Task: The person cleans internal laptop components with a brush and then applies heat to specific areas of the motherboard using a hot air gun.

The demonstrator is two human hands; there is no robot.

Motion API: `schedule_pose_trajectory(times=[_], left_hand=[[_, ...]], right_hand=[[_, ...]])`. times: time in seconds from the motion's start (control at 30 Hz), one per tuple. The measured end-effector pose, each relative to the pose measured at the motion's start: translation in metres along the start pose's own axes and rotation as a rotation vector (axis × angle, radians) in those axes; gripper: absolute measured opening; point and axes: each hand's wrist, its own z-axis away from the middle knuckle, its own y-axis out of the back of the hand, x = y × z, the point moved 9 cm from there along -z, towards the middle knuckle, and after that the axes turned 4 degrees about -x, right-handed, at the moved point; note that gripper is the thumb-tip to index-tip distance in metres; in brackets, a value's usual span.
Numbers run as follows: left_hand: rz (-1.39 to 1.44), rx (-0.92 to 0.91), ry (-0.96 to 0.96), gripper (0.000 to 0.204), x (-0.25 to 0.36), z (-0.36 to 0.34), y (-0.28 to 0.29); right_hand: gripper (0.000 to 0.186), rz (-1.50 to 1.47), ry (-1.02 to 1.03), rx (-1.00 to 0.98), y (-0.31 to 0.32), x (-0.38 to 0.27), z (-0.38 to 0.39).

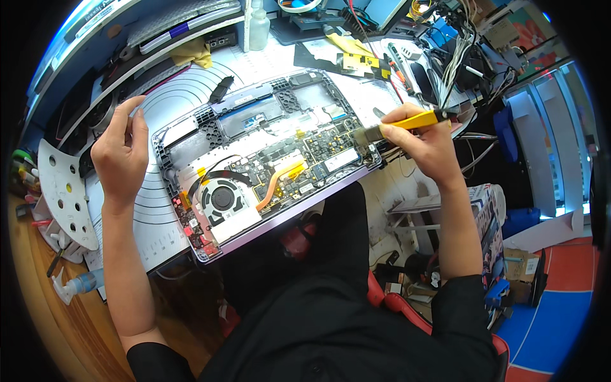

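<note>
Black shirt (305, 325) — yellow brush (418, 120) in right grip (433, 148); opened laptop (270, 159) beneath.

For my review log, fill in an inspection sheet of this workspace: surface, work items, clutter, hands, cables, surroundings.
Surface: white mat with dark curved lines.
Job's things: opened laptop base, its fan and orange heat pipe exposed; yellow-handled brush, bristles at the board's right end.
Clutter: yellow cloth by the upper-left shelf; spray bottle at left.
Hands: left hand raised beside the laptop base, nothing seen in it; right hand grips the brush.
Cables: tangled cables at upper right.
Surroundings: red-and-blue floor at right.
</note>
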Motion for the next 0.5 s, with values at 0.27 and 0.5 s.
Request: schedule_pose_trajectory(times=[0.27,0.5], left_hand=[[0.003,0.002,0.004,0.02,-0.002,0.0,0.0],[0.002,-0.011,0.011,0.02,-0.002,-0.001,-0.001]], right_hand=[[0.012,0.02,-0.009,-0.009,0.009,-0.004,0.003],[0.011,0.09,-0.072,-0.081,0.01,0.007,0.007]])
